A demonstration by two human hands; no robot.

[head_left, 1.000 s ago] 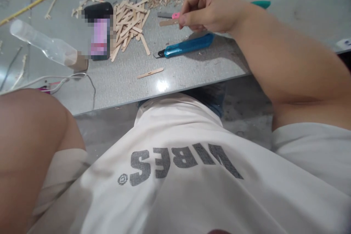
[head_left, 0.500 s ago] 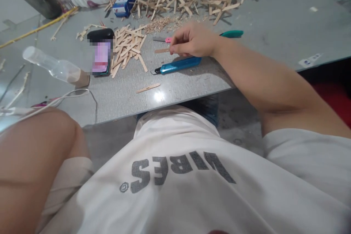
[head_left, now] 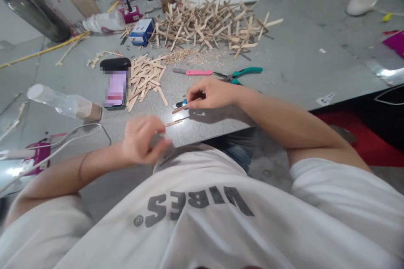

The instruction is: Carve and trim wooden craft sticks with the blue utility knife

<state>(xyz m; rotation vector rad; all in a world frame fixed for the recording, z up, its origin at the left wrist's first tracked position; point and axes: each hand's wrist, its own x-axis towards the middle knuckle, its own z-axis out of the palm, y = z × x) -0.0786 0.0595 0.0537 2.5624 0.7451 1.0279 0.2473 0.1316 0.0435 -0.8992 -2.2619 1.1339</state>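
My right hand (head_left: 211,92) rests on the grey table (head_left: 296,67), fingers pinched on a flat wooden stick (head_left: 180,109) that points left. A blue utility knife (head_left: 179,104) lies under that hand, and only its tip shows. My left hand (head_left: 143,138) hovers at the table's near edge with curled fingers, blurred by motion. It is close to a loose wooden stick (head_left: 173,123) lying on the table. I cannot make out anything in the left hand.
A heap of loose sticks (head_left: 147,77) lies beside a phone (head_left: 116,88). Farther back are a big pile of glued stick crosses (head_left: 208,23), a pink cutter (head_left: 198,72) and green pliers (head_left: 241,73). A plastic bottle (head_left: 63,103) and white cable (head_left: 63,141) lie left.
The view has tilted up. My right hand has come toward me with its stick, onto the blue knife. My left hand has come up into view by the loose stick.
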